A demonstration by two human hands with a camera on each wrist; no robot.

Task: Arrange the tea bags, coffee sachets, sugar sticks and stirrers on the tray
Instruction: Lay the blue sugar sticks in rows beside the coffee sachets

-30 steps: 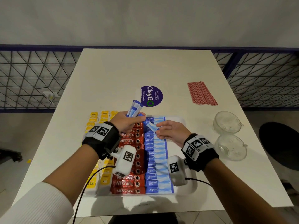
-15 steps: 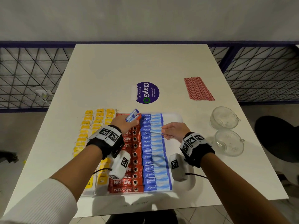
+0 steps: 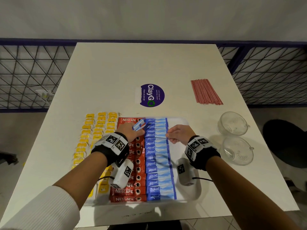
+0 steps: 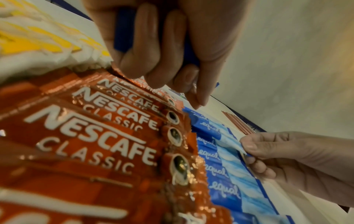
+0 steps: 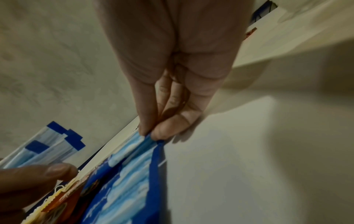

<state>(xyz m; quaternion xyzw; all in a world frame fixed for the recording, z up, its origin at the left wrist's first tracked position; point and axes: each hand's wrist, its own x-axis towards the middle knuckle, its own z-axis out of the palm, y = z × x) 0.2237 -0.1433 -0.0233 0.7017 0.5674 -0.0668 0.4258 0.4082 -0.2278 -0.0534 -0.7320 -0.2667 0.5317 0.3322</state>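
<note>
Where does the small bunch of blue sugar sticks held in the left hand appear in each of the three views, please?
Head: bunch of sugar sticks in the left hand, above the tray's red coffee column.
Left wrist: top centre, blue between curled fingers.
Right wrist: lower left.
Shared landmark: the blue sugar column.

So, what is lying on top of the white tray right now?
On the tray: a red Nescafe sachet column, a blue Equal stick column and yellow tea bags. The left hand and right hand cover part of them; the tray floor beneath is hidden.
</note>
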